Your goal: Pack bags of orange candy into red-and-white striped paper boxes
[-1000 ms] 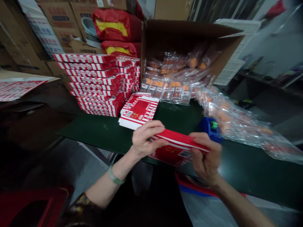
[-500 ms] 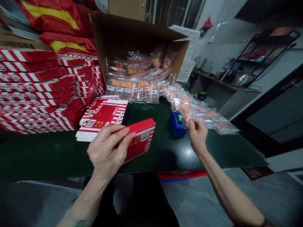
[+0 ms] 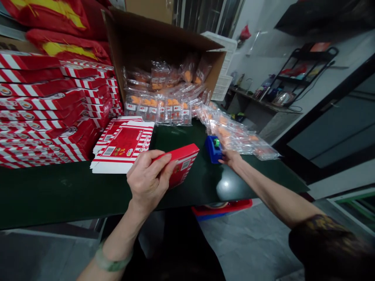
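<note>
My left hand (image 3: 150,177) grips a folded red box (image 3: 183,166) with white stripes and a barcode label, held tilted above the table. Its fingers and thumb clasp the upper left edge. To the right, a blue tape dispenser (image 3: 213,150) with a green roll core stands on the dark green table (image 3: 187,136). My right hand (image 3: 231,159) is closed at the dispenser's right side, fingertips on its lower edge. Any strip of tape there is too small to make out. Flat red-and-white box blanks (image 3: 121,146) lie stacked left of my left hand.
Striped red boxes (image 3: 43,113) are piled high on the left. An open carton (image 3: 161,39) at the back holds clear packets, with more packets (image 3: 171,109) in front. Another row of packets (image 3: 231,130) runs right, behind the dispenser. A red tub (image 3: 225,207) sits below the table edge.
My right hand has moved left, from beside the packets onto the tape dispenser's side. My left hand with the red box has shifted slightly right. The view has turned a little.
</note>
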Motion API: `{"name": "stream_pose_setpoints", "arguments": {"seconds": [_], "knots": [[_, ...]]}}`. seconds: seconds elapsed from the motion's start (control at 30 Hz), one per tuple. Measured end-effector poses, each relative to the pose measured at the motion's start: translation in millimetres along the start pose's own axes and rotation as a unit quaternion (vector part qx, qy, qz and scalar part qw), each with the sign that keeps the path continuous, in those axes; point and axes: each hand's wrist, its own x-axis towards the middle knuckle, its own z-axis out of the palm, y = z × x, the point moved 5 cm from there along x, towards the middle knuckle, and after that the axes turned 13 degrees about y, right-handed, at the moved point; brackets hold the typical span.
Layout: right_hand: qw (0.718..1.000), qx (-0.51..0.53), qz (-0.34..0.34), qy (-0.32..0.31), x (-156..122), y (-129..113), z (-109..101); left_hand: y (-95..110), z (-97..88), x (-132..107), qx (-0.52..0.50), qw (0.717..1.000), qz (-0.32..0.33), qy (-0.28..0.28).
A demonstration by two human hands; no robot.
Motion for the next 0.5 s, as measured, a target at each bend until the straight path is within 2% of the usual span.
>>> {"name": "stream_pose_setpoints", "arguments": {"seconds": [0.13, 0.27, 0.4, 0.5], "knots": [[0.996, 0.078, -0.026, 0.043, -21, 12, -5, -5, 1.5, 0, 0.001, 1.0, 0.004, 0.014], [0.988, 0.134, -0.047, 0.056, -38, 34, -12, -8, 1.9, 2, 0.006, 1.0, -0.003, 0.027], [0.992, 0.12, -0.019, 0.019, -39, 58, -10, -7, 1.5, 2, 0.002, 0.999, -0.004, 0.034], [0.995, 0.092, -0.009, -0.02, -29, 62, -5, -4, -1.0, 0, -0.01, 0.999, -0.011, 0.047]]}}
